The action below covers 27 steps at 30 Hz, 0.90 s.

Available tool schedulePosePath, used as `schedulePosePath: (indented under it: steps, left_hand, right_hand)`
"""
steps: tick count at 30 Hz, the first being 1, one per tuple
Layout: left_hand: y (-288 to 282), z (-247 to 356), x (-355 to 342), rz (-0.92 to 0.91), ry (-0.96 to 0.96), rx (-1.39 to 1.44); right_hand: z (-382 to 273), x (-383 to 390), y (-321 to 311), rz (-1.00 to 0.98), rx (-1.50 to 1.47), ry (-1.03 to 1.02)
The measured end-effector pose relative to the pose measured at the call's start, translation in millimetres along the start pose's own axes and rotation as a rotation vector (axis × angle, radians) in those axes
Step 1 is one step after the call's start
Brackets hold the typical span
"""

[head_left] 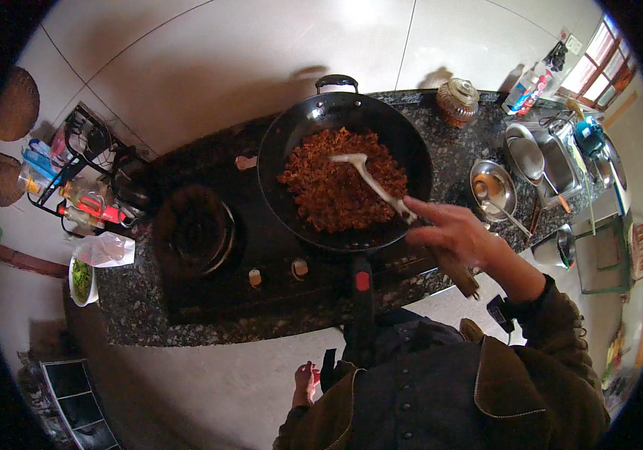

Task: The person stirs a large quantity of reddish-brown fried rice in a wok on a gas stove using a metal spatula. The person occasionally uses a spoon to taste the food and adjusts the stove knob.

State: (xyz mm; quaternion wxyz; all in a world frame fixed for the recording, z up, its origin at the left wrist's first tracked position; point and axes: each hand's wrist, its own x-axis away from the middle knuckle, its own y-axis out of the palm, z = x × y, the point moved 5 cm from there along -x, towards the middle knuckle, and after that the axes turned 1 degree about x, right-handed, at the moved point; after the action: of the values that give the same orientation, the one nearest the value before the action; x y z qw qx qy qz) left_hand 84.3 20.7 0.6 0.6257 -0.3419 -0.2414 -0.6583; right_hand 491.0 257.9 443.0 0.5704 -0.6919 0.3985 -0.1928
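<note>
A large black wok [272,180] stands on the stove, its lower inside covered with reddish-brown minced food [336,187]. My right hand [453,236] is closed around the wooden handle of a spatula [372,180], whose pale metal end reaches into the food. The wok's long black handle [363,300] with a red spot points toward my body, and neither hand is on it. Low beside my body is my left hand [304,384], fingers curled by something small and red that I cannot make out.
An unused burner [194,231] lies left of the wok. On the right are a lidded glass jar [457,101], a metal bowl with a ladle [493,190] and a sink [561,161]. A bottle rack [85,180] and a bowl of chopped greens [81,281] are at left.
</note>
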Motion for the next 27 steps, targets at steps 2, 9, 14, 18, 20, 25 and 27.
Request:
schedulePosePath:
  steps: [2,9,14,18,20,25,27]
  left_hand:
    - [0,0,2,0.017,-0.034,0.042]
    - [6,10,10,0.059,-0.221,0.131]
    - [6,12,14,0.059,-0.231,0.144]
    - [10,10,7,0.059,-0.137,0.234]
    - [10,6,5,0.080,-0.193,0.259]
    - [6,1,1,0.032,-0.254,0.288]
    - [2,-2,-1,0.001,-0.239,0.252]
  right_hand:
    - [14,-10,5,0.026,0.053,0.058]
    - [-13,8,28,-0.239,0.028,0.004]
    - [-29,49,-5,-0.321,0.080,0.079]
    - [-29,56,-14,-0.247,0.091,0.149]
    - [-33,55,-9,-0.290,0.028,0.094]
    - [-31,44,-2,-0.164,-0.106,0.120]
    - [-21,39,-1,-0.074,-0.146,0.214]
